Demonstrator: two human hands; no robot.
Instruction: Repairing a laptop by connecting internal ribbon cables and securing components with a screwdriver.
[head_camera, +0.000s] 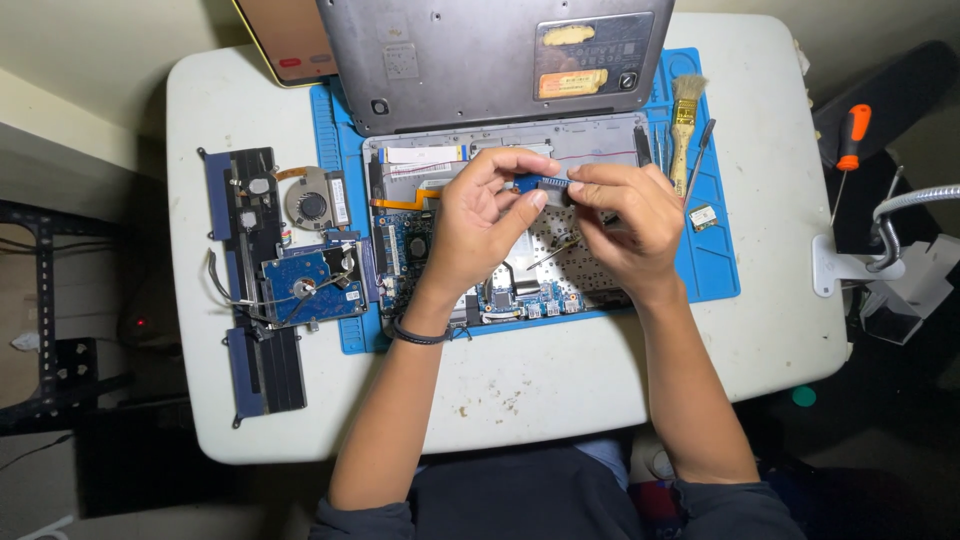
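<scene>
Head view: small blue circuit strip (541, 183) pinched between both hands (560, 215)

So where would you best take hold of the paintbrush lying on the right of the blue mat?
Probably by the bare wooden handle of the paintbrush, pinched across its narrow width, coming from above. It lies flat on the blue mat, bristles toward the table's far edge, and a thin tool lies close along its right.

Opened laptop (500, 200) on mat (715, 270); fan (312, 200) left, brush (684, 125) right.
</scene>
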